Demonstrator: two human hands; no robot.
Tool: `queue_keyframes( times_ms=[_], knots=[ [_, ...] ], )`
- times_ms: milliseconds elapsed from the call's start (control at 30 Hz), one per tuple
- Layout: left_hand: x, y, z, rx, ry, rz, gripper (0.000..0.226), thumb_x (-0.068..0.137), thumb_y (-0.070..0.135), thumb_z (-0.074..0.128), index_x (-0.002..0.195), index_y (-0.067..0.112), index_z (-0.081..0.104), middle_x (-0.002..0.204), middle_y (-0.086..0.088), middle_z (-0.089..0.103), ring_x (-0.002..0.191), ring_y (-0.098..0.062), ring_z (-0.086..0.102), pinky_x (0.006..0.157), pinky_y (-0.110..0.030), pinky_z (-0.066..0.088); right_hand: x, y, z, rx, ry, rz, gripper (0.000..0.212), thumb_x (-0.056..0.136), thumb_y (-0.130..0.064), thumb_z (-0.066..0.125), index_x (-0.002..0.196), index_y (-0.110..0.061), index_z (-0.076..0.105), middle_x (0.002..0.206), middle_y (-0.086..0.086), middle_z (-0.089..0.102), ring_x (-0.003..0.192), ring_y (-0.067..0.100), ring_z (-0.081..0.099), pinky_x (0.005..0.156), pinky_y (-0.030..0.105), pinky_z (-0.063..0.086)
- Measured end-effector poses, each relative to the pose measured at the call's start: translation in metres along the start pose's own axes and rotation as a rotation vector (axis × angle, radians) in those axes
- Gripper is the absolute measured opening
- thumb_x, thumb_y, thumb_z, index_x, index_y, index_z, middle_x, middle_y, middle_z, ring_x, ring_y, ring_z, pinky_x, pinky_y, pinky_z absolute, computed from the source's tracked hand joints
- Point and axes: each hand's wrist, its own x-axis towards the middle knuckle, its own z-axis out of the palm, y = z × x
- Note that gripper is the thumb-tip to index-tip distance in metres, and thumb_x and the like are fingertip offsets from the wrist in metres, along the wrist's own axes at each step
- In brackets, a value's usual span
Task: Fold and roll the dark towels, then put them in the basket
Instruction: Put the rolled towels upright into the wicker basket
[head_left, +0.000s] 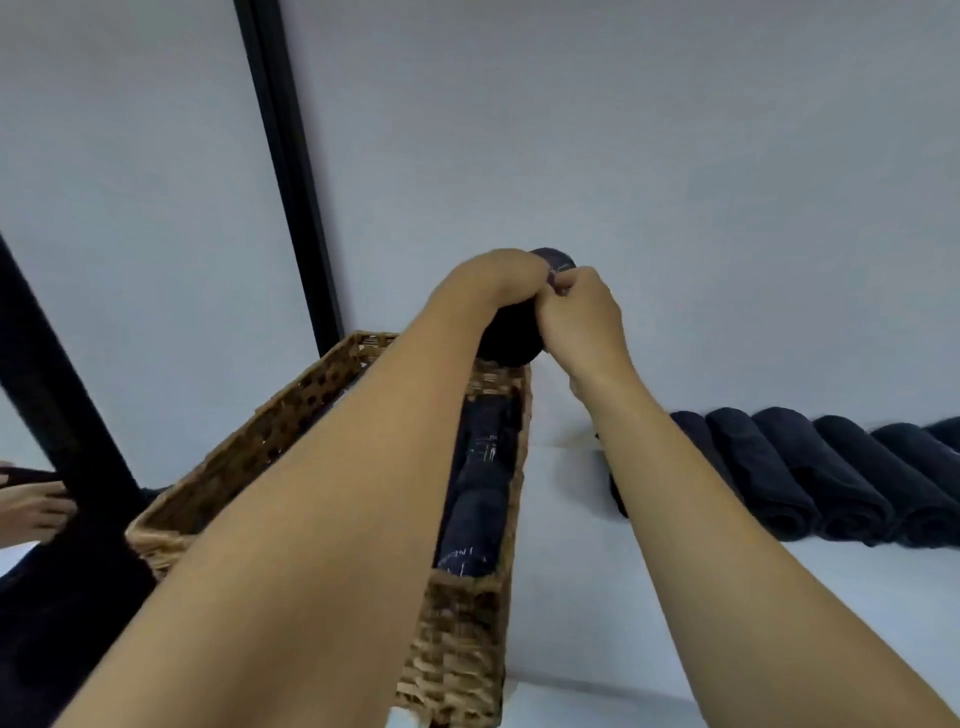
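Note:
Both of my hands grip one rolled dark towel (511, 338) held in the air above the far end of a woven wicker basket (462, 639). My left hand (493, 275) wraps over the roll's top left, and my right hand (582, 317) pinches it from the right. Inside the basket, rolled dark towels (478, 499) lie along the right wall; my left forearm hides the rest of the basket's inside. A row of several more rolled dark towels (810, 478) lies on the white surface to the right.
The basket stands on a white table (597, 597) against a pale wall. A black post (291, 171) rises behind the basket, and another dark bar (57, 395) crosses at the left. A foot in a sandal (36, 504) shows at the far left edge.

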Motion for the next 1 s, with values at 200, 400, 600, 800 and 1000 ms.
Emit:
queue_keyframes(
  times_ms=[200, 400, 600, 800, 1000],
  knots=[
    [0.006, -0.104, -0.042, 0.019, 0.133, -0.198, 0.039, 0.094, 0.022, 0.046, 0.125, 0.000, 0.055, 0.116, -0.014, 0.061, 0.105, -0.031, 0.061, 0.092, -0.035, 0.051, -0.003, 0.000, 0.093, -0.038, -0.370, 0.139, 0.021, 0.092, -0.016, 0.049, 0.097, -0.002, 0.064, 0.089, 0.011, 0.067, 0.085, 0.028, 0.065, 0.063, 0.035, 0.051],
    [0.048, -0.186, -0.022, 0.103, 0.039, -0.253, 0.063, 0.081, 0.047, 0.049, 0.129, 0.006, 0.057, 0.127, -0.017, 0.061, 0.110, -0.032, 0.059, 0.099, -0.042, 0.048, -0.004, 0.020, 0.133, -0.312, -0.673, 0.317, 0.033, 0.097, -0.005, 0.042, 0.127, 0.003, 0.054, 0.121, 0.021, 0.058, 0.103, 0.038, 0.062, 0.085, 0.048, 0.057],
    [0.031, -0.185, -0.011, 0.588, -0.123, -0.212, 0.031, 0.101, 0.011, 0.040, 0.122, -0.004, 0.057, 0.115, -0.017, 0.059, 0.108, -0.031, 0.056, 0.087, -0.035, 0.042, -0.014, 0.020, 0.129, -0.540, -0.928, 0.356, 0.040, 0.100, -0.002, 0.042, 0.140, 0.004, 0.037, 0.139, 0.019, 0.041, 0.109, 0.037, 0.059, 0.090, 0.046, 0.055],
    [0.038, -0.130, 0.002, 0.701, 0.331, -0.056, 0.026, 0.094, 0.011, 0.046, 0.117, 0.002, 0.054, 0.121, -0.019, 0.057, 0.110, -0.037, 0.056, 0.083, -0.042, 0.047, -0.006, 0.021, 0.090, -0.512, -0.560, 0.049, 0.028, 0.093, -0.003, 0.048, 0.118, -0.002, 0.059, 0.116, 0.016, 0.063, 0.104, 0.031, 0.060, 0.078, 0.034, 0.049],
    [0.048, -0.021, 0.092, 0.144, 0.203, 0.188, 0.019, 0.092, 0.013, 0.050, 0.107, 0.001, 0.053, 0.109, -0.015, 0.058, 0.104, -0.034, 0.059, 0.073, -0.033, 0.043, 0.019, 0.077, -0.019, -0.577, -0.146, 0.147, 0.026, 0.095, -0.011, 0.044, 0.117, -0.006, 0.057, 0.118, 0.010, 0.063, 0.097, 0.025, 0.058, 0.073, 0.028, 0.038]
  ],
)
